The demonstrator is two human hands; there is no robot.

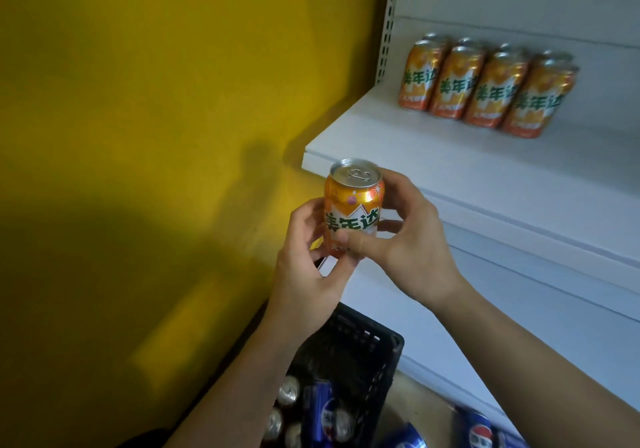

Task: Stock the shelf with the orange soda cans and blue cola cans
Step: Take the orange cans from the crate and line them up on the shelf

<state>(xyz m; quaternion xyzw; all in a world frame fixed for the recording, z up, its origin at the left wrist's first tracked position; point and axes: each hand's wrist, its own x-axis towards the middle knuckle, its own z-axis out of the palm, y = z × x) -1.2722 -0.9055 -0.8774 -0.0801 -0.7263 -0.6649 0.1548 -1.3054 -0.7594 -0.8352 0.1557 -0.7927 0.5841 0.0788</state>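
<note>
The white metal shelf board (450, 156) is taken as the landmark. At the back of it, against the upright, a block of upright orange aluminium soda cans (485, 87) is set in tidy rows with labels facing forward; the front strip of the board is seen bare. Below and in front of the board, a black slatted plastic crate (374, 354) holds blue cola cans (322, 413), and more blue cans (479, 432) are seen lower right.

Just in front of the board's near corner, one orange soda can (353, 205) is held upright. It is gripped low on its body by the left hand (308, 267), and clasped around its side by the right hand (412, 243), thumb across the label.

The step is judged to be placement. It is best done by keeping the can upright, turning the label outward, and setting it just beside the front row, so no standing can is knocked.
</note>
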